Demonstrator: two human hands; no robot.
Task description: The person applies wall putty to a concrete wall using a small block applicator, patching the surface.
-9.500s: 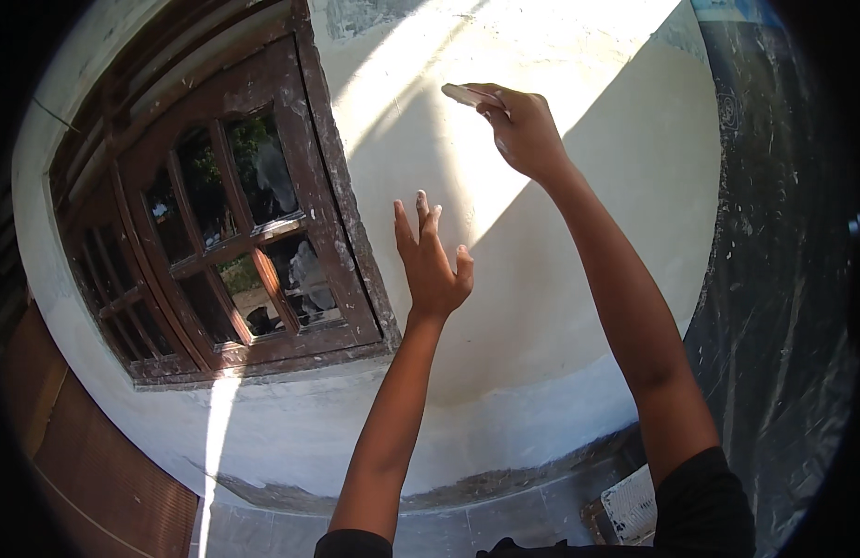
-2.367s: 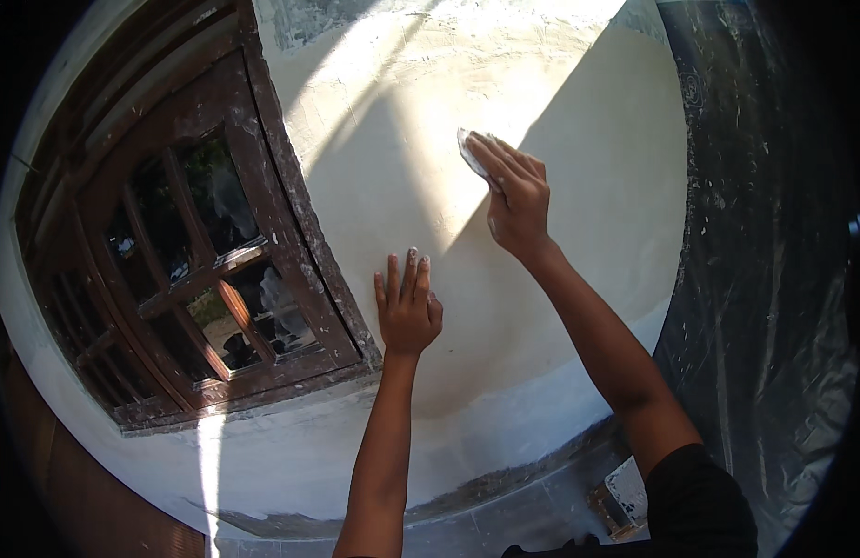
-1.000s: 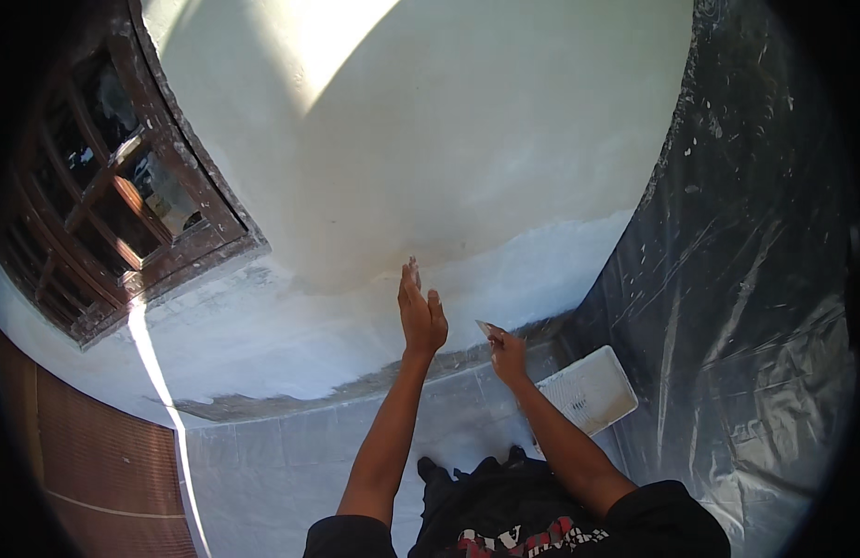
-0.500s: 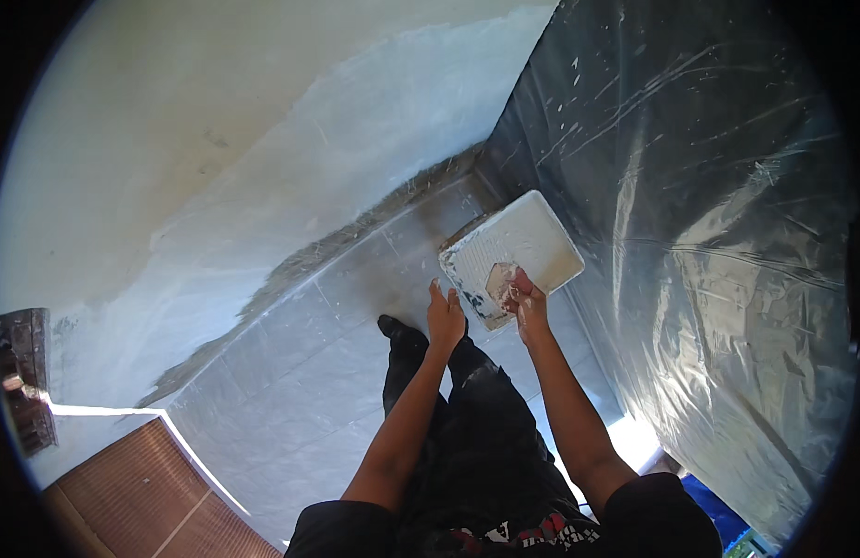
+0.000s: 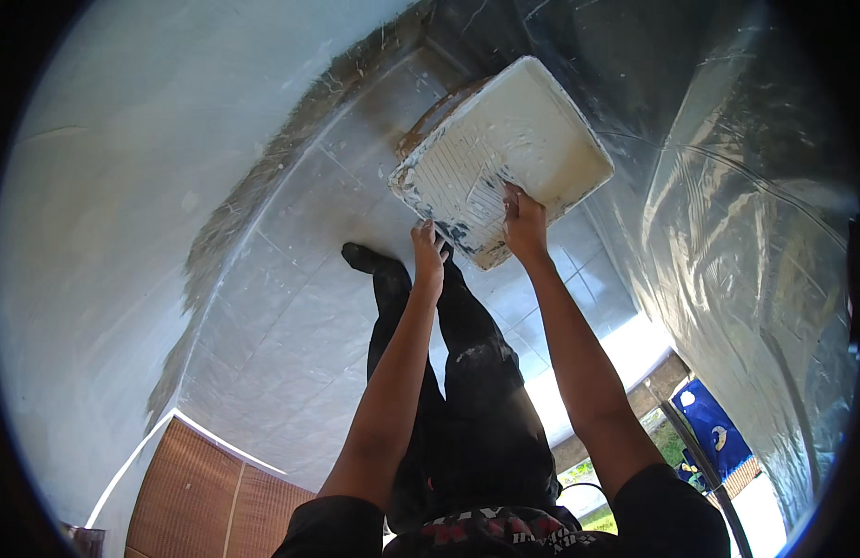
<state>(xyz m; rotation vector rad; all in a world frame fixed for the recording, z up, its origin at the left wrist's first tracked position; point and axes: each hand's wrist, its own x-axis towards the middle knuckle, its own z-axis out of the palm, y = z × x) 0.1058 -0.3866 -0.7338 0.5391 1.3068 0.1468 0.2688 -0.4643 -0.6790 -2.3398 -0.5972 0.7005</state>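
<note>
A pale paint tray (image 5: 558, 130) with a ribbed slope is raised over the floor on a brown, round-edged thing (image 5: 428, 123) that it mostly covers. Thick off-white paint coats its deep end, and dark smears show along its near left edge. Reaching over the near side, my right hand (image 5: 526, 223) has its fingers closed at the ribs; what they hold is hidden. My left hand (image 5: 430, 256) is beside the tray's near left corner, its fingers partly bent and apart. Whether they touch the rim I cannot tell.
A whitish wall (image 5: 104, 242) with a rough, bare lower strip runs along the left. Shiny plastic sheeting (image 5: 718, 251) covers the right side. Grey tiles (image 5: 272, 325) lie underfoot, beside my dark-clad legs (image 5: 481, 381). Brown ribbed panels (image 5: 193, 493) stand at lower left.
My view has shifted nearer the tray, which looks larger and higher. The pale piece seen in my right hand before no longer shows clearly; that hand is now down at the ribs.
</note>
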